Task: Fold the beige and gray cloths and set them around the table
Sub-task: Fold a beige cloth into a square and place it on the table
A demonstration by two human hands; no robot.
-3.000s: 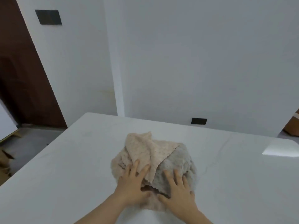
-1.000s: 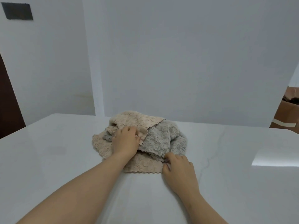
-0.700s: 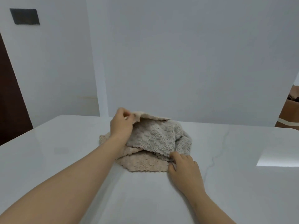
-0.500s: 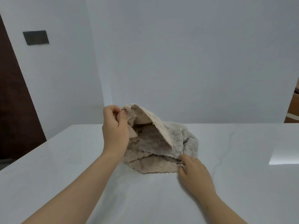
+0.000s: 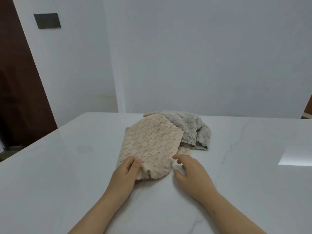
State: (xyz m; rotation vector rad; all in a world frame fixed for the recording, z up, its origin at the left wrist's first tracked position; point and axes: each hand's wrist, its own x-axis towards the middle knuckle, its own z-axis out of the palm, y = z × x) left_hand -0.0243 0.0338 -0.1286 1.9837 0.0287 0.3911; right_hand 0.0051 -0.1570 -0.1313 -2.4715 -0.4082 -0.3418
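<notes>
Beige cloth (image 5: 150, 146) is laid spread on the white worktop (image 5: 67, 166), waffle texture up. Its near edge is pinched by the left hand (image 5: 125, 173), grip closed on the fabric. Right hand (image 5: 190, 173) is seen just right of the beige cloth's near corner, grip wide, nothing held. Gray cloth (image 5: 194, 132) is bunched behind and right of the beige cloth, partly overlapped by it.
</notes>
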